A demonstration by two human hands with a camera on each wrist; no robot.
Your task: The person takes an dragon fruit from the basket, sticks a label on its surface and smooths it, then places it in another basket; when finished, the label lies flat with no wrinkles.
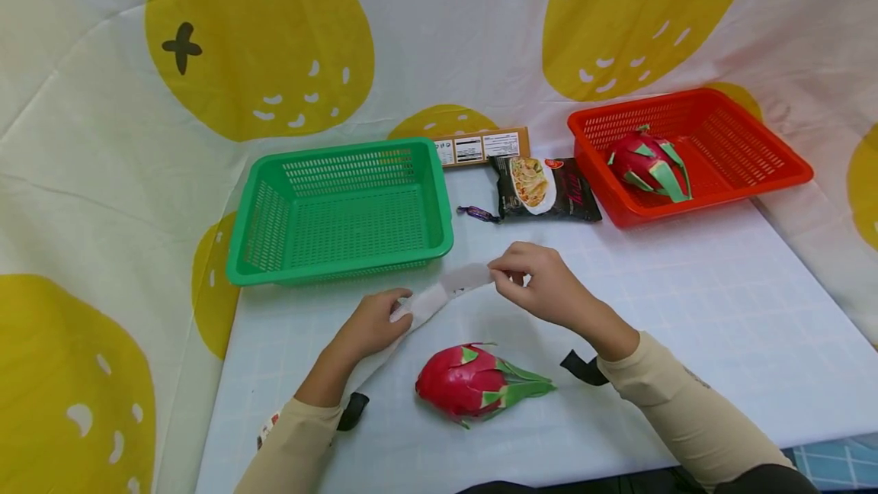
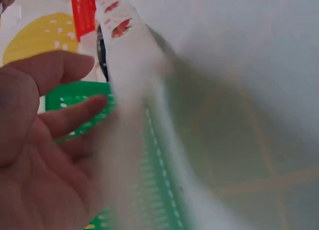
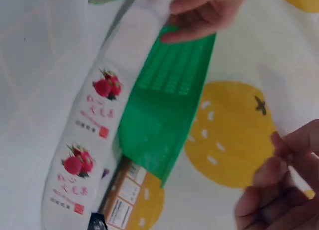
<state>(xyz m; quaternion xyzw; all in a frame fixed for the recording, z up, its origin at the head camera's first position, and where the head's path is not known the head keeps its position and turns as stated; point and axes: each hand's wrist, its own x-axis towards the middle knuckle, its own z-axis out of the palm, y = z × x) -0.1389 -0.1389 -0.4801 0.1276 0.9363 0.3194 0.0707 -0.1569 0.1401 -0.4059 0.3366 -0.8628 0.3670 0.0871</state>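
A long white strip of labels (image 1: 428, 302) printed with red dragon fruit pictures runs from beside the left forearm up to the right hand. My right hand (image 1: 538, 284) pinches its far end between thumb and fingers; in the right wrist view the fingertips (image 3: 276, 162) are bunched together. My left hand (image 1: 373, 322) is at the strip's middle, thumb and fingers apart in the left wrist view, with the strip (image 2: 132, 55) passing close by the fingertips. Below both hands a pink dragon fruit (image 1: 463, 381) with green leaf tips lies on its side on the table.
A green basket (image 1: 442, 231) stands behind the left hand. At the back right, a red basket (image 1: 748, 162) holds another dragon fruit (image 1: 645, 162). Between them are a black food packet (image 1: 576, 189), a small wrapped sweet (image 1: 479, 213) and a brown box (image 1: 480, 145).
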